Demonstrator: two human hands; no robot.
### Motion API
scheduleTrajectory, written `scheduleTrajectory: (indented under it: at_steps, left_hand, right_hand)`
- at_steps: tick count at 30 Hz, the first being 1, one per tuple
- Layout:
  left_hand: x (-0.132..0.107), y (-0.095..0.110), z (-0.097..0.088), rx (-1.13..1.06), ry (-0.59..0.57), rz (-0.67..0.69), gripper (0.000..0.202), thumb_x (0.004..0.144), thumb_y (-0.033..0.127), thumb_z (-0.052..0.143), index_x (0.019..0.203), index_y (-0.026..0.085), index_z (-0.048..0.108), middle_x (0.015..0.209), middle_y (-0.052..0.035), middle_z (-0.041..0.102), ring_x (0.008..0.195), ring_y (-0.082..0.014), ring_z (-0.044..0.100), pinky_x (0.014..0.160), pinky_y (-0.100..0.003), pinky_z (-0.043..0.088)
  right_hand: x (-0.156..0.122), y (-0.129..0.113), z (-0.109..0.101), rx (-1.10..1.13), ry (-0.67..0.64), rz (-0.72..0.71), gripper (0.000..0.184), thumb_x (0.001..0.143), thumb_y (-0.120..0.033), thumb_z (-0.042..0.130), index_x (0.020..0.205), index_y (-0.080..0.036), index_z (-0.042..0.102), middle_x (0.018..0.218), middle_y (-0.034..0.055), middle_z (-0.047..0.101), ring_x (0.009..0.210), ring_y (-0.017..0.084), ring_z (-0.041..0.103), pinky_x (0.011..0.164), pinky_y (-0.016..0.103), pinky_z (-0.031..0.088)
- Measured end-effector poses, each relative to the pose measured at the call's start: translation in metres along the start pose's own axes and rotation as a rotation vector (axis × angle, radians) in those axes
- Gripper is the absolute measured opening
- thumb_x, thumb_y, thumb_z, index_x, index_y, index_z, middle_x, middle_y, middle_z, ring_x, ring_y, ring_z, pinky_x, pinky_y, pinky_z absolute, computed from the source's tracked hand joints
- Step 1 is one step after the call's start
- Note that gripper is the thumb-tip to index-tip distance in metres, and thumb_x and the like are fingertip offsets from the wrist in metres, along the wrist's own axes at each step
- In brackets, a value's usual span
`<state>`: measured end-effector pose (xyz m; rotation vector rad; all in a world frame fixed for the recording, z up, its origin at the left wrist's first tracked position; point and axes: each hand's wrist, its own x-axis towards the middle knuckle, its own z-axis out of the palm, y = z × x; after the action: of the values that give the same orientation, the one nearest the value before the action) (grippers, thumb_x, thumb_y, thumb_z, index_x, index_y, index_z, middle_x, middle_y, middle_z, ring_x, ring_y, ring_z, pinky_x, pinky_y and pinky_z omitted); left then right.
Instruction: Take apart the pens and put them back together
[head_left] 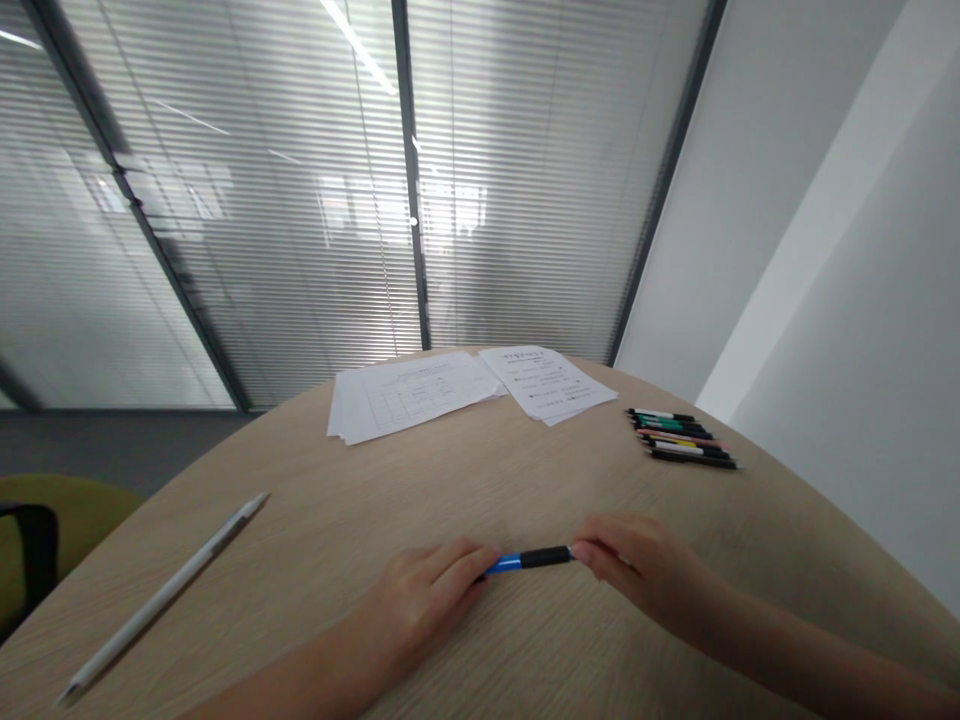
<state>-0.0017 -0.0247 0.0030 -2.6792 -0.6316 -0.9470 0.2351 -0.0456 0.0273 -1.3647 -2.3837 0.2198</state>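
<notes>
At the near edge of the pale wood table (480,490), the left hand (424,600) and right hand (637,565) pinch opposite ends of what looks like a blue-and-black pen (529,560). Papers (412,395) lie along the far edge.

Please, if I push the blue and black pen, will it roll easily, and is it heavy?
The pen looks round and smooth, so it would probably roll on the wooden table. It is probably light, being thin, and stiff: it looks straight between the left hand and right hand.

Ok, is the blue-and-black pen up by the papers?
No, the pen is between the left hand and right hand, far from the papers.
</notes>
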Motion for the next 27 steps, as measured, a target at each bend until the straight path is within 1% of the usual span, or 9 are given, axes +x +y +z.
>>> scheduleTrajectory:
  at_steps: [3, 6, 8, 11, 14, 18, 21, 25, 27]
  left_hand:
    - [-0.001, 0.001, 0.000, -0.010, -0.018, 0.002, 0.019, 0.088, 0.020, 0.032, 0.099, 0.015, 0.047, 0.077, -0.0030, 0.066, 0.059, -0.0106, 0.063, 0.049, -0.017, 0.049]
    - [-0.003, 0.001, 0.001, -0.009, -0.044, -0.017, 0.020, 0.088, 0.020, 0.032, 0.100, 0.016, 0.047, 0.079, -0.0026, 0.066, 0.060, -0.0104, 0.062, 0.050, -0.018, 0.050]
    - [-0.003, 0.001, 0.001, -0.006, -0.040, -0.025, 0.019, 0.088, 0.020, 0.032, 0.100, 0.016, 0.047, 0.077, -0.0022, 0.066, 0.058, -0.0102, 0.062, 0.049, -0.018, 0.049]
    - [-0.002, 0.001, 0.001, -0.021, -0.031, -0.046, 0.019, 0.088, 0.020, 0.032, 0.098, 0.016, 0.047, 0.076, -0.0021, 0.065, 0.058, -0.0103, 0.062, 0.049, -0.017, 0.049]
    - [-0.002, 0.001, 0.000, -0.048, -0.058, -0.040, 0.019, 0.088, 0.019, 0.033, 0.100, 0.016, 0.046, 0.077, -0.0022, 0.065, 0.060, -0.0101, 0.062, 0.050, -0.017, 0.049]
    - [-0.006, 0.000, 0.001, -0.062, -0.091, -0.029, 0.020, 0.088, 0.019, 0.033, 0.105, 0.017, 0.043, 0.082, -0.0035, 0.065, 0.063, -0.0111, 0.062, 0.053, -0.018, 0.050]
    - [-0.009, 0.000, 0.000, -0.076, -0.123, -0.023, 0.023, 0.088, 0.018, 0.032, 0.109, 0.017, 0.041, 0.086, -0.0046, 0.064, 0.068, -0.0121, 0.062, 0.056, -0.020, 0.050]
    - [-0.008, 0.001, -0.001, -0.083, -0.118, -0.019, 0.023, 0.087, 0.017, 0.035, 0.109, 0.016, 0.042, 0.086, -0.0050, 0.064, 0.067, -0.0123, 0.062, 0.056, -0.020, 0.050]
    - [-0.007, 0.001, -0.002, -0.083, -0.087, -0.014, 0.021, 0.087, 0.017, 0.035, 0.106, 0.015, 0.043, 0.084, -0.0049, 0.064, 0.065, -0.0120, 0.062, 0.055, -0.019, 0.050]
  right_hand:
    - [-0.001, 0.000, -0.001, -0.055, -0.034, -0.045, 0.031, 0.084, -0.022, 0.035, 0.062, -0.016, 0.058, 0.055, 0.0025, 0.059, 0.051, 0.014, 0.054, 0.051, 0.024, 0.039]
    - [-0.002, 0.000, -0.005, 0.017, -0.011, -0.103, 0.018, 0.080, -0.024, 0.045, 0.091, -0.018, 0.058, 0.068, 0.0021, 0.064, 0.061, 0.014, 0.058, 0.058, 0.024, 0.042]
    - [-0.002, -0.001, -0.008, 0.019, 0.012, -0.138, 0.032, 0.073, -0.020, 0.055, 0.105, -0.018, 0.051, 0.079, 0.0028, 0.064, 0.070, 0.015, 0.059, 0.064, 0.025, 0.042]
    - [-0.001, -0.001, -0.010, -0.059, 0.020, -0.184, 0.023, 0.070, -0.012, 0.057, 0.092, -0.018, 0.054, 0.080, 0.0028, 0.062, 0.073, 0.015, 0.058, 0.065, 0.026, 0.042]
    - [0.001, -0.002, -0.012, -0.110, 0.030, -0.222, 0.009, 0.073, -0.009, 0.052, 0.075, -0.017, 0.053, 0.070, 0.0014, 0.060, 0.063, 0.014, 0.056, 0.057, 0.023, 0.041]
    - [0.001, -0.005, -0.013, -0.116, 0.053, -0.243, 0.007, 0.077, -0.014, 0.048, 0.072, -0.017, 0.052, 0.063, 0.0007, 0.058, 0.056, 0.013, 0.053, 0.053, 0.022, 0.038]
    - [0.000, -0.005, -0.014, -0.125, 0.015, -0.249, 0.017, 0.082, -0.019, 0.042, 0.069, -0.017, 0.053, 0.061, 0.0009, 0.057, 0.054, 0.013, 0.052, 0.052, 0.023, 0.037]
    - [-0.003, -0.001, -0.014, -0.088, -0.018, -0.253, 0.014, 0.081, -0.026, 0.046, 0.087, -0.017, 0.054, 0.070, 0.0021, 0.060, 0.063, 0.015, 0.055, 0.059, 0.026, 0.039]
    - [-0.004, 0.000, -0.015, -0.086, 0.031, -0.250, 0.023, 0.077, -0.027, 0.053, 0.097, -0.017, 0.051, 0.076, 0.0028, 0.061, 0.069, 0.016, 0.056, 0.063, 0.027, 0.040]
